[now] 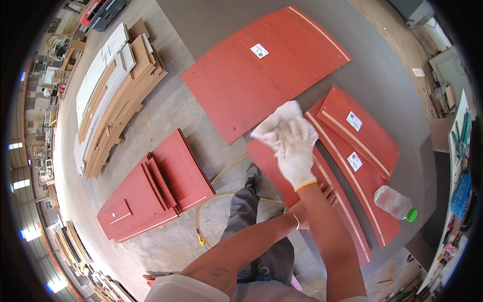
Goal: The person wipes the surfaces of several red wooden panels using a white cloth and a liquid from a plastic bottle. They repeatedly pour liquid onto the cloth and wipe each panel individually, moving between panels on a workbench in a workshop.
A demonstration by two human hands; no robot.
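Observation:
My right hand [296, 160], in a white knit glove with a yellow cuff, presses a white cloth [283, 120] onto the far end of a long red panel [265, 157]. The panel has a pale strip along one side. My bare left hand [330, 194] lies lower on this panel, its fingers stretched out past my right forearm, which hides part of it. Beyond the cloth lies a large red panel [236, 85] with a white label. Two more labelled panels, a red panel [367, 131] and a longer red panel [334, 136] beneath it, overlap on the right.
A clear bottle [391, 201] with a green cap lies at the panels' right edge. Stacked red boards [156, 191] are at the left, with a tall pile of brown boards [121, 95] behind. A yellow hose [198, 221] curves over the floor near my foot.

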